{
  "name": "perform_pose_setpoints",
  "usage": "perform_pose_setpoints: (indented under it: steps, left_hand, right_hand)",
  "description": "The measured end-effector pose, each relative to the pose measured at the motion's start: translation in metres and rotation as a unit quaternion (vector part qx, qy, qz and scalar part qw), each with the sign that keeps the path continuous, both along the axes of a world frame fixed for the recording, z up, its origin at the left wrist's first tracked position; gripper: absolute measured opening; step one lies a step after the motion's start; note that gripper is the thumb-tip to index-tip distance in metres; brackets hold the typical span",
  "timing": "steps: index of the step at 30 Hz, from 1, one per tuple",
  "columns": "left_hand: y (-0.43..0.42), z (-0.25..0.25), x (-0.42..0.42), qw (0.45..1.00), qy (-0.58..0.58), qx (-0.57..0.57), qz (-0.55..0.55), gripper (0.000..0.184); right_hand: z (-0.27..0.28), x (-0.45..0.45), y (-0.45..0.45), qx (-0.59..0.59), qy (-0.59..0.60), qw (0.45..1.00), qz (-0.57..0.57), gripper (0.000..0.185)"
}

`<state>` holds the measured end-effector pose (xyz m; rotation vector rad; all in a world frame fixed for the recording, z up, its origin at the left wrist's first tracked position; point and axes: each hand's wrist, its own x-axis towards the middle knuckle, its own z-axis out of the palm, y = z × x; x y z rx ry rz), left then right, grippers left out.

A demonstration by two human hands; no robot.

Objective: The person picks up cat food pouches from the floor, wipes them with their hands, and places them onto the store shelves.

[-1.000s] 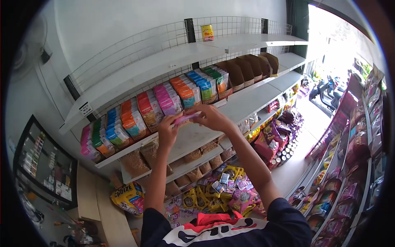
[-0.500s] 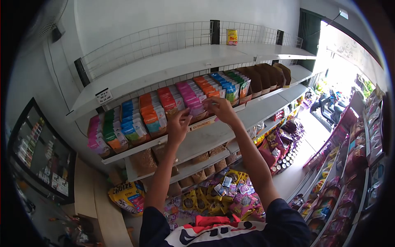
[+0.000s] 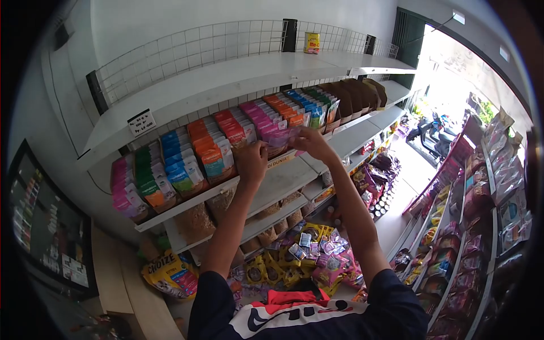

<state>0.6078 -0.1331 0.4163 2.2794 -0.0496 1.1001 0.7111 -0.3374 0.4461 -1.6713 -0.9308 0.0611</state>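
Note:
A pink pouch [image 3: 276, 138] at the front of its row on the middle shelf sits between my two hands. My left hand [image 3: 251, 162] is closed at the pouch's left edge, fingers bent inward. My right hand [image 3: 313, 143] pinches its right edge, with the fingertips partly hidden. Behind it stands a row of pink pouches [image 3: 258, 116]. Red pouches [image 3: 231, 126] are on the left of that row, and orange pouches [image 3: 283, 110] are on its right.
Blue pouches [image 3: 180, 164] and green pouches [image 3: 152, 180] fill the shelf's left part; brown bags [image 3: 354, 96] stand at its right. A yellow can [image 3: 311, 43] is on the top shelf. Yellow packs [image 3: 272, 267] lie on the floor below. A stocked rack [image 3: 453, 255] runs along the right.
My hands have closed in on the front pink pouch, and my left fingers have curled tighter. The shelf has shifted slightly left in view.

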Motion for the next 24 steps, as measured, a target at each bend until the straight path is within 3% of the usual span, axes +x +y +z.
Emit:
perform_pose_setpoints:
  steps: [6,8,15,19,22,24]
  left_hand:
    - [-0.005,-0.002,0.005,0.998,-0.013,0.025,0.052,0.014]
    - [-0.011,0.001,0.007,0.999,-0.032,0.015,0.023,0.014]
    - [-0.093,0.052,0.024,0.996,-0.051,-0.003,-0.076,0.015]
    - [-0.158,0.054,0.048,0.984,0.045,-0.072,-0.157,0.023]
    - [-0.183,0.050,0.069,0.984,-0.040,0.146,-0.091,0.038]
    - [-0.173,0.038,0.089,0.982,-0.045,0.176,-0.047,0.043]
  right_hand:
    - [-0.001,0.012,0.022,0.031,0.044,0.998,0.018,0.018]
    - [0.000,0.017,0.014,0.055,0.034,0.998,0.025,0.018]
    - [0.082,-0.008,-0.097,0.094,-0.061,0.993,-0.039,0.016]
    - [0.090,0.028,-0.180,0.063,-0.047,0.997,-0.017,0.016]
    - [0.091,0.059,-0.219,0.117,-0.061,0.989,-0.069,0.011]
    - [0.090,0.096,-0.235,0.113,-0.166,0.961,-0.190,0.009]
